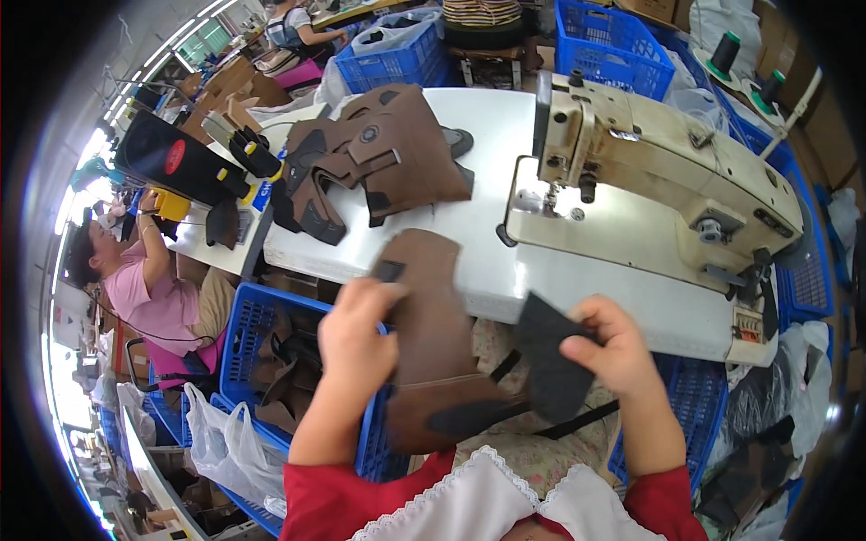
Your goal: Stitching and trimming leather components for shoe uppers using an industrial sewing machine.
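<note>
Pinching brown panel (426, 325) above lap (492, 343) with left hand (357, 332) nearly closed, likely for steadiness; gripping black piece (552, 370) by its edge in right hand (616, 347), perhaps keeping its face clear; beyond, brown pieces (419, 171) heaped left of sewing machine (663, 171)

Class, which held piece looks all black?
The black piece in the right hand; the larger piece in the left hand is brown with black patches.

bright strip lights (187, 37) line the upper left, near a greenish window (215, 40).
</note>
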